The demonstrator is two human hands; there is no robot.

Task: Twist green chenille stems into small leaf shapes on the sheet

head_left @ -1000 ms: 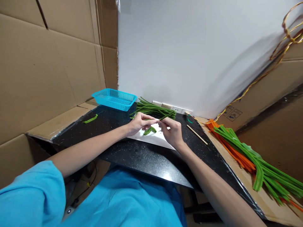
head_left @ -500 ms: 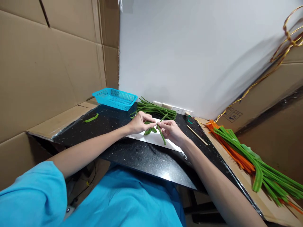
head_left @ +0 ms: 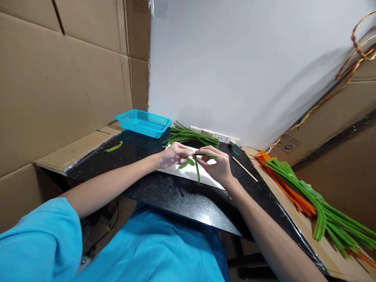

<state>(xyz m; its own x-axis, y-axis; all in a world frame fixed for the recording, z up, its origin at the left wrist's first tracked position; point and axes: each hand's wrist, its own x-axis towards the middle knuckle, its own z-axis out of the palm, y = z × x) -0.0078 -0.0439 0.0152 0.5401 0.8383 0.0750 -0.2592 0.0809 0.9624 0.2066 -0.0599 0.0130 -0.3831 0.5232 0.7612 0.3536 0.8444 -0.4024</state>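
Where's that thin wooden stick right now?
In the head view the wooden stick lies on the black counter, right of centre, between the right hand, which pinches a green strand, and the orange and green bundle.

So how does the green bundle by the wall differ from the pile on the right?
The green bundle by the wall is all dark green; the pile on the right mixes lighter green with orange. The bundle lies on the black counter, the pile on brown cardboard. Both are long thin stems lying roughly side by side.
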